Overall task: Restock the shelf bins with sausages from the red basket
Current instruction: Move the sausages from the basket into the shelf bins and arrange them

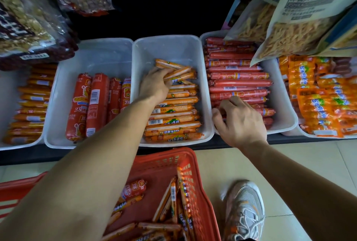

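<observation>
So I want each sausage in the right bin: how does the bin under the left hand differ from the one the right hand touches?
The middle bin holds thin orange sausages; the right bin holds longer red sausages. The middle bin's far half is bare, while the right bin is filled to the back. The left hand has its grip on orange sticks; the right hand rests at its bin's front corner. Both bins are white plastic.

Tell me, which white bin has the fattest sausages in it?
The second bin from the left. It holds a few thick red sausages standing lengthwise, far fatter than the thin orange sticks and slim red ones in its neighbours.
</observation>
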Tool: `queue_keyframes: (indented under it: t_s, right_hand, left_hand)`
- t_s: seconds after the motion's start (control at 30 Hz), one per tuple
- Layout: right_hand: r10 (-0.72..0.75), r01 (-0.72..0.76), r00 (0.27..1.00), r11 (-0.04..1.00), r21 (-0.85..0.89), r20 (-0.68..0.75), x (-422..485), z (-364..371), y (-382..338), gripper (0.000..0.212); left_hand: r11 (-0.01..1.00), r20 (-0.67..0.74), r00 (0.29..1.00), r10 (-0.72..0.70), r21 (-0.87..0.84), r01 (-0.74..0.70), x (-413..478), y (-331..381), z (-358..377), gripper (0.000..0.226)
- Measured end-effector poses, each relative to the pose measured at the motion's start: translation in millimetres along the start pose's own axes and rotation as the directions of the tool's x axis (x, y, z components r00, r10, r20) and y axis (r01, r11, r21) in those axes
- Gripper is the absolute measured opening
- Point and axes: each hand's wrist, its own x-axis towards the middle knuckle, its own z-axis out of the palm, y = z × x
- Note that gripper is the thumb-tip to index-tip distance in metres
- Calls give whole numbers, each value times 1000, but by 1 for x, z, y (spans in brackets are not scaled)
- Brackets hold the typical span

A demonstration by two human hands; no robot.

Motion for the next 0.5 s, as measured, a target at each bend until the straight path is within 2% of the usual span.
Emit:
queue_keyframes:
  t_s: [0.13, 0.23, 0.37, 0.43, 0.5]
  right_hand:
    - [4, -4, 1000, 1000, 1, -7, 0, 0, -1, 40]
    - [10, -10, 1000, 1000, -2, -11, 0, 0, -1, 39]
    - [1, -1, 1000, 1000, -4, -12, -1, 0, -1, 39]
    - [0, 0, 1000, 1000, -6, -5, -1, -1, -1, 40]
    - [3, -3, 1000, 1000, -11, 9, 0, -2, -1, 40]
  left_hand:
    - [988, 94, 992, 85, 119, -96, 3, 0, -3, 44]
    - [951, 184, 966, 180, 217, -219, 14, 6, -8, 51]
    - [920, 270, 952, 143, 319, -228, 23, 7, -11, 76]
    - [870, 270, 947, 171, 410, -274, 26, 8, -11, 77]
    - [854, 296, 945, 135, 449, -263, 25, 11, -12, 72]
